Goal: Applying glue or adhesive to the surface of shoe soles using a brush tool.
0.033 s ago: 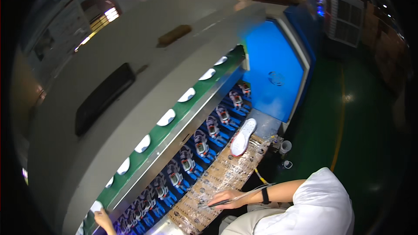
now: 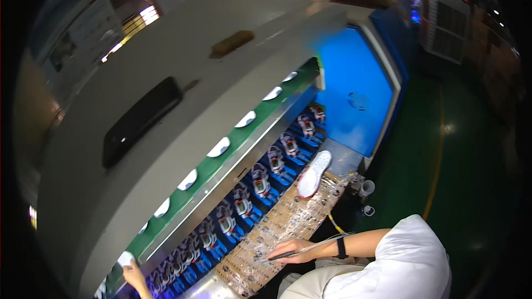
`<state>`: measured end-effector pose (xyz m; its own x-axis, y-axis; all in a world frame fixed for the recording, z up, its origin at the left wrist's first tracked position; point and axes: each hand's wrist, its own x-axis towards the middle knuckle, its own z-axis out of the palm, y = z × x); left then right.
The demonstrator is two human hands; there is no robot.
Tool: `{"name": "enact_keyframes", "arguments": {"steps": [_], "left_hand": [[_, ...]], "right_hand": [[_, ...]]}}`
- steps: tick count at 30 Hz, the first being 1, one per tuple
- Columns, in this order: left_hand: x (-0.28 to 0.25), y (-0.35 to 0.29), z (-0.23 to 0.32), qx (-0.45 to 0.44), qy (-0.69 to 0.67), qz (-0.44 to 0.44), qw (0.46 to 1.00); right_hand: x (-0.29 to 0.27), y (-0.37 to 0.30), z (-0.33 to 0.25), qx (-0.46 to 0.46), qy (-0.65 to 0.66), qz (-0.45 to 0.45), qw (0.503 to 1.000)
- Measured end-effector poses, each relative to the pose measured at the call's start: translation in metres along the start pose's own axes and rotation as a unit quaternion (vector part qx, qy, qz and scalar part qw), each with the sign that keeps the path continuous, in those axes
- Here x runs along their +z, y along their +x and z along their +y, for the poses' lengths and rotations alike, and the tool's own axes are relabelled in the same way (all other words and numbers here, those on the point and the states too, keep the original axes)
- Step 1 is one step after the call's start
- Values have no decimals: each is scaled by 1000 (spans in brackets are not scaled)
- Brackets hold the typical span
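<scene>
At the lower left, my left hand (image 2: 134, 277) reaches to a white shoe sole (image 2: 126, 258) on a green conveyor belt (image 2: 178, 202). Its fingers are closed at the sole's near edge, and the thumb side is partly hidden. My right hand (image 2: 293, 250) rests low over a ledge covered in brown cardboard and clear film (image 2: 277, 220). Between its fingers is a slim, dark, pen-like tool (image 2: 280, 256), its tip pointing left. Further along that ledge, a larger white sole with a reddish edge (image 2: 315, 174) lies apart from both hands.
Several shoe uppers (image 2: 260, 180) stand in a row on blue racks below the belt. A grey machine hood (image 2: 183, 39) rises over it, ending at a blue panel (image 2: 357, 88). White cups (image 2: 366, 188) stand beyond the ledge; green floor (image 2: 413, 149) lies right.
The whole view has shifted slightly, so everything sits a little further right. Both hands keep nearly the same places against the belt and the ledge.
</scene>
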<state>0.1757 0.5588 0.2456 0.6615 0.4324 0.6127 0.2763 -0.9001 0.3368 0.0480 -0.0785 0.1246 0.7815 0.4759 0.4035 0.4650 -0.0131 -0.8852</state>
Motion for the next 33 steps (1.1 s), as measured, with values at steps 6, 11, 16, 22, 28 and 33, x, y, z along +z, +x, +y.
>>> {"name": "enact_keyframes", "arguments": {"steps": [6,11,16,22,28,33], "left_hand": [[-28,-61,-23,-323,-467,-6,823],[-80,-116,45,-152,-209,163,952],[-159,-167,96,-260,-370,291,843],[-117,-258,174,-455,-632,-33,627],[-98,-318,264,-344,-865,-207,300],[-76,-316,265,-418,-831,-176,322]], "right_hand": [[-26,18,-25,66,53,-45,995],[-35,40,-41,133,101,2,986],[-49,56,-42,253,223,10,941],[-57,76,-40,232,249,40,939],[-40,106,-67,223,260,-26,939],[-10,142,-92,174,178,-140,958]]}}
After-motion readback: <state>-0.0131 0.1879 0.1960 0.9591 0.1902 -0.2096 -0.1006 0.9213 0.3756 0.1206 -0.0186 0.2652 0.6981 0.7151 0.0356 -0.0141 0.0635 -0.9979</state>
